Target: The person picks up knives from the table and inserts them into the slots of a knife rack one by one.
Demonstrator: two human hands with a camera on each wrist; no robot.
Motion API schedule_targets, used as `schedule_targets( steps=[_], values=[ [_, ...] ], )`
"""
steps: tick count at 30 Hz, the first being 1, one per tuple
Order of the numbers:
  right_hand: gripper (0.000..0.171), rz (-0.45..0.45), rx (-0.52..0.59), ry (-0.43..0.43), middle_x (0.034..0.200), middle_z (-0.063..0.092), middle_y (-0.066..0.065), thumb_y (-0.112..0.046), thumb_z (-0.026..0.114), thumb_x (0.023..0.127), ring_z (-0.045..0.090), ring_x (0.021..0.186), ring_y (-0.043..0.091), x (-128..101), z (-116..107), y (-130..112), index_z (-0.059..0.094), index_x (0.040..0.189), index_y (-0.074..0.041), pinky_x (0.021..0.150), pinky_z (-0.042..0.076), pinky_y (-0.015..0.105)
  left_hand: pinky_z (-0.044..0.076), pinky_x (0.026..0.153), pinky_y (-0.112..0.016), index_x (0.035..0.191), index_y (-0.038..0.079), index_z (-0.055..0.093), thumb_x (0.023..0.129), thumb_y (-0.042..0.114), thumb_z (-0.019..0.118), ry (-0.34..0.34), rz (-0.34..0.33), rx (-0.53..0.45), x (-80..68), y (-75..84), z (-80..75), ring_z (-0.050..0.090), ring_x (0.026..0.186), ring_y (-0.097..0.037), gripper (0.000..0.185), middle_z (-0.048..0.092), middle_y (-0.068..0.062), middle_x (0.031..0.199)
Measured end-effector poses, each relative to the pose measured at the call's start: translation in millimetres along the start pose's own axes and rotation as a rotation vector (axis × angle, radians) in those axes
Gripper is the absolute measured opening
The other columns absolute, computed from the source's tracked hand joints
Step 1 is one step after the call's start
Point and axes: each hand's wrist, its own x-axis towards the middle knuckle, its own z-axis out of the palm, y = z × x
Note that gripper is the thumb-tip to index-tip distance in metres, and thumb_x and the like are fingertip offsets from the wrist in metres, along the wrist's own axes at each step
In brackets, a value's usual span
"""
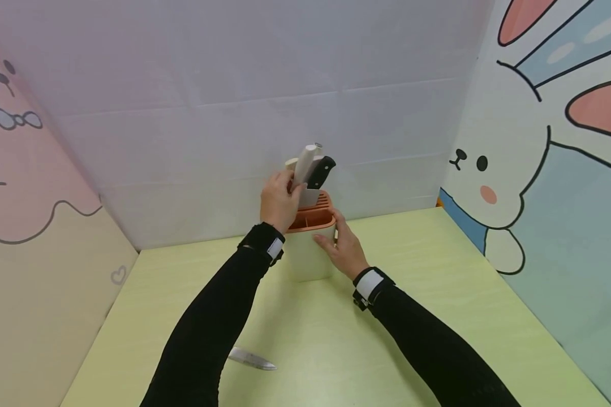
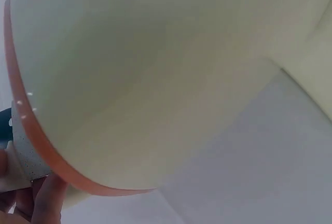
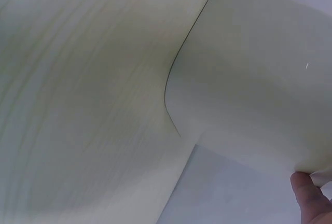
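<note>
A cream knife holder (image 1: 305,257) with an orange rim and slotted top stands upright near the back wall. My left hand (image 1: 279,203) grips a white-handled knife (image 1: 304,163) above the holder. Beside that handle rises a black-handled knife (image 1: 321,172), and other pale handles show behind it. In the left wrist view, a wide metal blade (image 2: 30,149) sits by my fingers, just past the orange rim. My right hand (image 1: 347,249) holds the holder's right side, thumb on the front and fingers at the rim. The blades' lower ends are hidden.
On the light green table (image 1: 427,294) lies a loose knife blade (image 1: 252,359), its other end hidden behind my left sleeve. A pale back wall (image 1: 224,158) stands close behind the holder. Walls with cartoon drawings border the table left and right.
</note>
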Motion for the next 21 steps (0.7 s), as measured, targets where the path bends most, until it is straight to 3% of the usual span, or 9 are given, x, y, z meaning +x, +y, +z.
schedule_targets(
  steps=[12, 21],
  values=[
    [0.074, 0.004, 0.001, 0.000, 0.151, 0.048, 0.012, -0.049, 0.061, 0.098, 0.053, 0.134, 0.034, -1, 1, 0, 0.022, 0.157, -0.028, 0.097, 0.053, 0.054, 0.055, 0.086, -0.045, 0.112, -0.001, 0.067, 0.095, 0.019, 0.073, -0.067, -0.018, 0.084, -9.3, -23.5, 13.8, 0.063, 0.095, -0.034, 0.026, 0.066, -0.019, 0.103],
    [0.076, -0.004, -0.007, 0.007, 0.150, 0.048, 0.013, -0.057, 0.056, 0.097, 0.053, 0.133, 0.035, -1, 1, 1, 0.021, 0.157, -0.027, 0.095, 0.054, 0.054, 0.054, 0.081, -0.044, 0.105, 0.000, 0.067, 0.094, 0.019, 0.075, -0.063, 0.023, 0.110, -11.3, -27.8, 17.0, 0.063, 0.089, -0.032, 0.024, 0.067, -0.016, 0.097]
  ],
)
